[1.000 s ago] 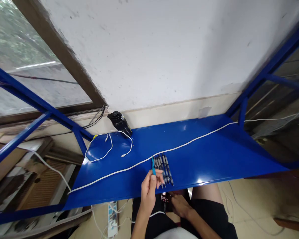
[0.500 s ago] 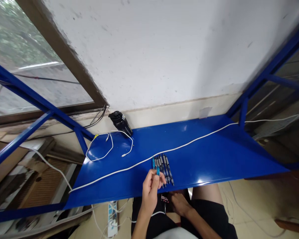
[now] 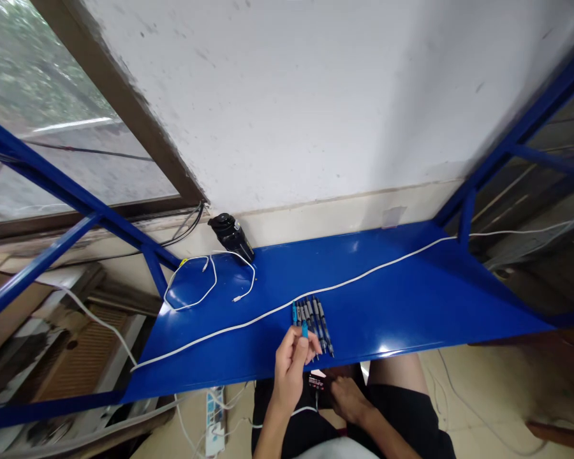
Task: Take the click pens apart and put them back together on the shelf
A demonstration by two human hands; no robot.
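My left hand point(image 3: 291, 366) is raised over the front edge of the blue table. Thumb and fingers pinch a teal-blue pen point(image 3: 305, 329), whose upper end sticks out; the rest is hidden by the hand. Just behind it, a row of several pens point(image 3: 318, 322) lies side by side, one teal at the left and the others grey and dark. My right hand point(image 3: 349, 396) rests low at my lap with its fingers curled, beside a phone point(image 3: 317, 378) with a lit screen and a white cable. Whatever those fingers hold, if anything, is hidden.
A long white cable point(image 3: 358, 276) crosses the blue table point(image 3: 411, 293) behind the pens. At the back left stand a black bottle point(image 3: 233, 237) and a looped white cable point(image 3: 191, 305). Blue frame bars rise at both ends. A power strip point(image 3: 215, 421) lies on the floor.
The left hand and its pen have shifted very slightly to the right. My right hand has moved a little away from the phone, whose screen shows brighter. The row of pens stays put.
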